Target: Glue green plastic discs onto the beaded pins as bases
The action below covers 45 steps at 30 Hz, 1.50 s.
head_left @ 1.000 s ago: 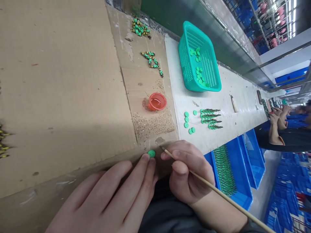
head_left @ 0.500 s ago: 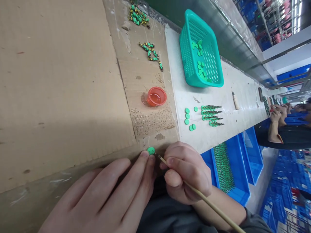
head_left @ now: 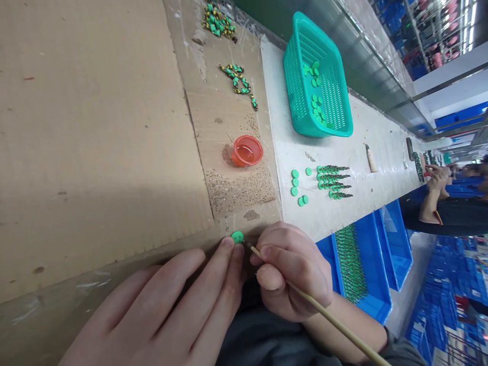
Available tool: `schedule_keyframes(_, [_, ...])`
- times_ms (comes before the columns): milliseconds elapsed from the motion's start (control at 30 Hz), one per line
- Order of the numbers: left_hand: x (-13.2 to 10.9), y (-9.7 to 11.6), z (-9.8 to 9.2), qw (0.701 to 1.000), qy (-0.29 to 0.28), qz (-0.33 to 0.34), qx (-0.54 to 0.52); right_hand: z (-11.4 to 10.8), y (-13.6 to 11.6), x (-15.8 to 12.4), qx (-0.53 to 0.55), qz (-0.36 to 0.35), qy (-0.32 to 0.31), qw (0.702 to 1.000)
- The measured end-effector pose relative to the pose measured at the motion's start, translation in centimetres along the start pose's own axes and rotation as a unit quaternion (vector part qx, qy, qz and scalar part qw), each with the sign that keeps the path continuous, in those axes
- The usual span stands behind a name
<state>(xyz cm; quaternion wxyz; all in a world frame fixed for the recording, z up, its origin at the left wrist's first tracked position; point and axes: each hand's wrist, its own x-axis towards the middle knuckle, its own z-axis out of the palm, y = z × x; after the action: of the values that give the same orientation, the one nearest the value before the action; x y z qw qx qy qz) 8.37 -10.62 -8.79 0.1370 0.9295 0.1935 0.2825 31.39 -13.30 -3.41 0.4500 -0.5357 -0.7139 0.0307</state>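
Between the thumb and index finger of my left hand (head_left: 179,300) is a small green button-like disc (head_left: 238,237), held by its edge near the table's front edge. Small dark marks show on its face. My right hand (head_left: 295,272) grips a thin paintbrush (head_left: 324,314) with a light wooden handle. Its dark tip points at the disc, with a small gap between them. Ahead of my hands stands a small red cup (head_left: 247,151) with liquid in it, beside many tiny brownish specks on the cardboard.
A teal basket (head_left: 295,96) holds green discs. Loose discs (head_left: 295,182) and rows of green-and-dark pieces (head_left: 333,178) lie on the white surface. Patterned pieces (head_left: 240,81) lie farther left. Blue bins (head_left: 381,284) stand at right; another person (head_left: 446,211) works beyond.
The brush tip has drawn back slightly from the disc, leaving a wider gap. My left hand keeps its hold with almost no movement. The view has shifted slightly.
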Motion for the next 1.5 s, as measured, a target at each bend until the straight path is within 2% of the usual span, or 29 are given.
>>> schedule_keyframes(300, [0.1,0.0,0.1,1.0,0.0,0.007,0.014,0.1,-0.1,0.0,0.016,0.016,0.016,1.0])
schedule_keyframes(500, [0.1,0.0,0.1,1.0,0.007,0.01,0.021,-0.2,-0.1,0.0,0.025,0.022,0.001,0.999])
schedule_keyframes(800, [0.4,0.0,0.1,1.0,-0.001,0.008,0.025,0.4,-0.1,0.0,0.119,0.131,0.078,0.981])
schedule_keyframes(867, [0.5,0.0,0.0,1.0,0.009,0.002,0.025,0.2,0.0,0.5,0.121,0.146,0.11,0.976])
schedule_keyframes(967, [0.7,0.0,0.0,0.999,0.031,0.003,0.026,-0.2,0.7,2.3,0.1,0.123,0.141,0.977])
schedule_keyframes(1100, [1.1,-0.1,0.3,0.999,0.045,-0.004,0.027,-0.1,2.8,5.8,0.042,0.103,0.149,0.983])
schedule_keyframes(1200, [1.3,-0.4,0.8,0.998,0.053,-0.018,0.026,0.6,4.5,7.5,0.019,0.099,0.128,0.987])
schedule_keyframes(1300, [1.3,-1.1,1.4,0.995,0.096,-0.005,0.031,1.5,5.4,7.6,0.021,0.084,0.119,0.989])
schedule_keyframes(1367, [1.2,-1.6,1.7,0.992,0.113,0.029,0.04,1.8,5.6,7.3,0.016,0.08,0.119,0.99])
schedule_keyframes(1433, [1.0,-1.9,1.7,0.991,0.109,0.061,0.048,1.8,5.7,7.1,0.005,0.082,0.11,0.991])
schedule_keyframes(1500, [0.9,-1.9,1.5,0.993,0.085,0.059,0.051,1.8,5.7,7.2,-0.009,0.085,0.097,0.992])
